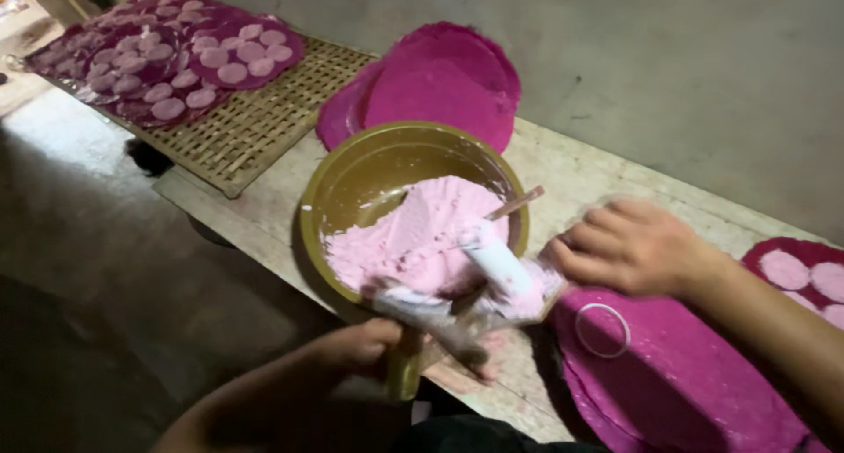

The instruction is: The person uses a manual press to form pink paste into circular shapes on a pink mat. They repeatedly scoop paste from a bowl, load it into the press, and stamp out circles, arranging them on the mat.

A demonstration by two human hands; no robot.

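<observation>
From the head view, the bowl (369,176) was round, olive-yellow and deep, with pale smears on its inner wall and a heap of soft pink paste (422,237) filling its right half. It sat near the front edge of the long pale bench (563,176), just left of the middle.

I counted one bowl, one small white ring (603,330), and two paste-caked utensils (479,281) resting across the bowl's near rim, though blur kept me from telling exactly what they were; a thin wooden handle (517,203) poked up from the paste. Two plain magenta round mats (444,79) overlapped behind the bowl. A third magenta mat (677,383) lay at the front right with the ring on it, and a fourth (804,273) at the far right carried at least three pale pink discs. A woven bamboo tray (255,123) at the bench's left end held more mats covered in many pink discs (189,57), too many and too dim to count.

My left hand (360,343) was closed around the bowl's near rim, holding it from below the front edge. My right hand (629,246) hovered just right of the bowl, fingers curled loosely, touching the smeared utensils; whether it truly gripped one, I could not tell.
</observation>
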